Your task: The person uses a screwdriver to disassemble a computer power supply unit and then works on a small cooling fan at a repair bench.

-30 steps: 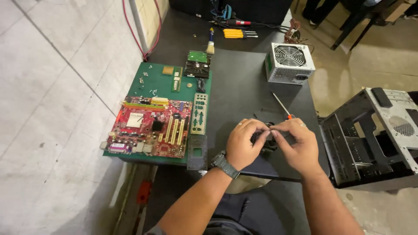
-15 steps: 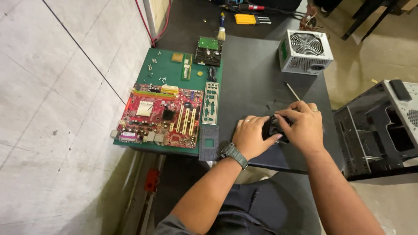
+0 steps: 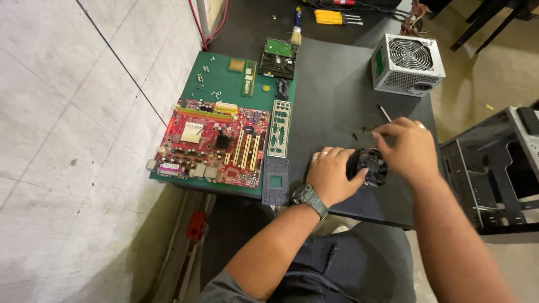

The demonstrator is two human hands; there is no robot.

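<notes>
Gripping black cooler fan (image 3: 370, 164) in left hand (image 3: 331, 175), right hand (image 3: 409, 147) half-curled over it; next likely needs screwdriver (image 3: 384, 112) just beyond.

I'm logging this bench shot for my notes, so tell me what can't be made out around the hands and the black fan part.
Head view only:
- Black fan part: mostly covered by the left hand and right hand; its underside and fastening are hidden.
- Screwdriver: only its shaft shows; the right hand hides the rest.
- Computer case: cut off by the right edge.
- Screws on the green mat: too small to tell their type.
</notes>
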